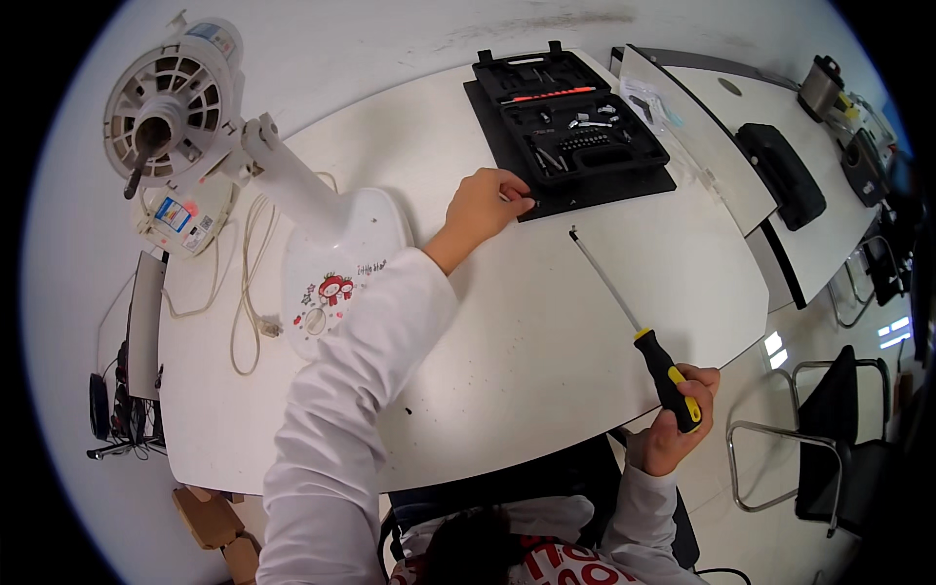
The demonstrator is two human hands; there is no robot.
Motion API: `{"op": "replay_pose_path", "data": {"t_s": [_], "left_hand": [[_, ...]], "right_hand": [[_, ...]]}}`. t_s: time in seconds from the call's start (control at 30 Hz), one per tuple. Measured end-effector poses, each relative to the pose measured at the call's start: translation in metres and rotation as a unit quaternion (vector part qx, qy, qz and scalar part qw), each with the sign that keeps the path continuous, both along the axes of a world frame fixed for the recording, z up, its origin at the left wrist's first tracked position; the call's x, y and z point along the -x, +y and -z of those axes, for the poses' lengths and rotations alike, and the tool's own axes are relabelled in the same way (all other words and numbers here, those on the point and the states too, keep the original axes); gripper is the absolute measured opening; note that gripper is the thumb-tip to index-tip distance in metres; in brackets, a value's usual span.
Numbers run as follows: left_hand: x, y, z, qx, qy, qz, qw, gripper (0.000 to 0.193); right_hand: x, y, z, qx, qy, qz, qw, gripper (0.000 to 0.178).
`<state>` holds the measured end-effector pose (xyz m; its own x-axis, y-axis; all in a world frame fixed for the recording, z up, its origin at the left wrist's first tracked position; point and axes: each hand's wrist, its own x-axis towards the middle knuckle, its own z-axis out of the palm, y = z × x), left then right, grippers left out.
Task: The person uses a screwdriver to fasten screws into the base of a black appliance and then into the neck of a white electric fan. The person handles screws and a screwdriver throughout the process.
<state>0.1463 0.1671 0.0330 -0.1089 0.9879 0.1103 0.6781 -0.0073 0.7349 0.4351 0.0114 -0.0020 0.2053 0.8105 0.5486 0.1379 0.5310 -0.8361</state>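
Note:
My right hand (pixel 673 429) is wrapped round the black and yellow handle of a long screwdriver (pixel 609 286), held slanting up and left above the white table. At its dark tip sits a tiny piece that looks like a screw (pixel 573 229). My left hand (pixel 487 205) reaches to the near left edge of a black mat (pixel 585 198), thumb and fingers drawn together; what they pinch, if anything, is too small to name. On the mat lies an opened black tool case (pixel 624 156) with sockets and bits in it. A few tiny pieces lie along the mat's near edge.
To the left stands a white electric fan (pixel 312 207) without blades, its motor bare and its base printed with red cartoon fruit. Its pale cord (pixel 255 292) loops beside it. A black case (pixel 780 175) lies on the adjoining desk. A black chair (pixel 829 439) is at right.

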Motion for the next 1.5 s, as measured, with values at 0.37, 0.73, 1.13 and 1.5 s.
{"op": "replay_pose_path", "data": {"t_s": [0.37,0.73,1.13,1.5], "left_hand": [[-0.001,-0.087,-0.048,0.143,-0.306,0.086,0.937,0.037],[0.032,-0.152,-0.072,0.063,-0.708,0.069,0.7,0.018],[0.035,-0.191,-0.108,-0.023,-0.755,0.091,0.65,0.018],[0.035,-0.197,-0.115,-0.041,-0.788,0.066,0.611,0.017]], "right_hand": [[0.011,-0.01,-0.008,-0.012,0.064,-0.083,0.994,0.039],[0.047,-0.033,-0.047,-0.094,0.168,-0.204,0.96,0.037],[0.082,-0.05,-0.071,-0.139,0.189,-0.238,0.943,0.036],[0.095,-0.058,-0.079,-0.195,0.046,-0.188,0.961,0.033]]}}
